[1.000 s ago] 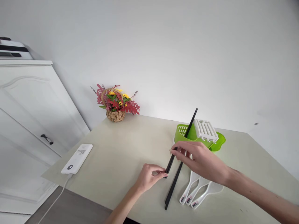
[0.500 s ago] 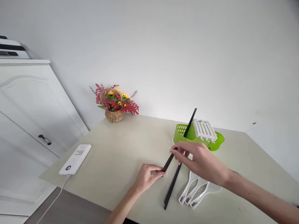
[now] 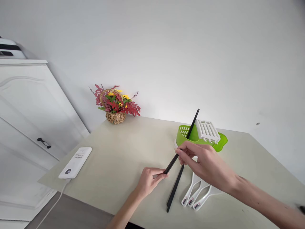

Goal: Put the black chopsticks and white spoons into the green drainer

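Note:
Between my two hands runs a pair of black chopsticks (image 3: 171, 164), slanting up to the right. My left hand (image 3: 150, 181) pinches the lower end between thumb and fingers. At the upper end, the fingertips of my right hand (image 3: 199, 157) close on the same pair. More black chopsticks (image 3: 175, 188) lie on the table just below, their upper part hidden by my right hand. To their right are three white spoons (image 3: 199, 194) side by side, their bowls partly under my right wrist. Behind the right hand stands a green utensil holder (image 3: 182, 136) with black chopsticks (image 3: 193, 122) leaning in it.
A white slotted rack (image 3: 207, 131) rests on the green holder. Toward the back left stands a wicker basket of flowers (image 3: 115, 117). A white power bank (image 3: 75, 162) with a cable lies at the table's left edge, by a white cabinet (image 3: 35, 111).
Both hands keep their hold on the chopsticks, and the right hand has shifted only slightly. The whole view has moved a little, so things appear slightly further left.

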